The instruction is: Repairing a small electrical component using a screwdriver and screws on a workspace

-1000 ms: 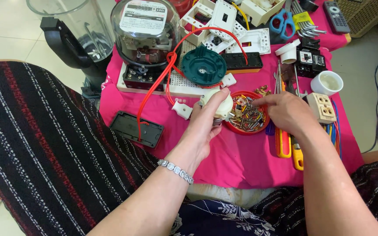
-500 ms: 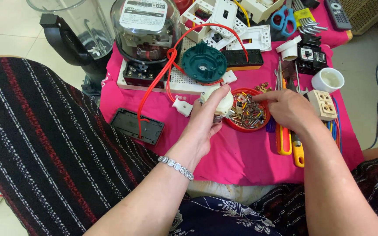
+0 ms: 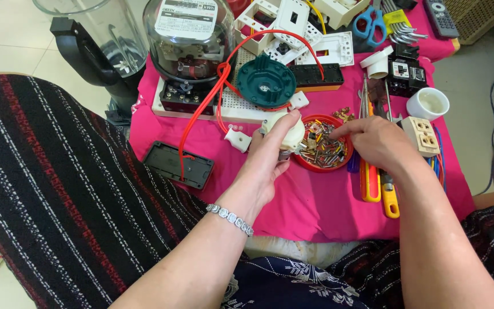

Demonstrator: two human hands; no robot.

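Note:
My left hand grips a rounded white plastic part and holds it up over the pink cloth. Right beside it sits a red round lid filled with several small screws and metal bits. My right hand hovers over that lid with its fingers curled and the index fingertip reaching into the screws. Whether it has pinched one I cannot make out. A silver bracelet circles my left wrist.
A glass-domed electric meter, green round disc, red wire, white perforated board, black cover, yellow-handled screwdrivers, beige socket, white cup, blue scissors and blender jug surround the hands.
My right hand has shifted slightly left, its index finger now reaching into the red lid. The left hand keeps the white part almost in place.

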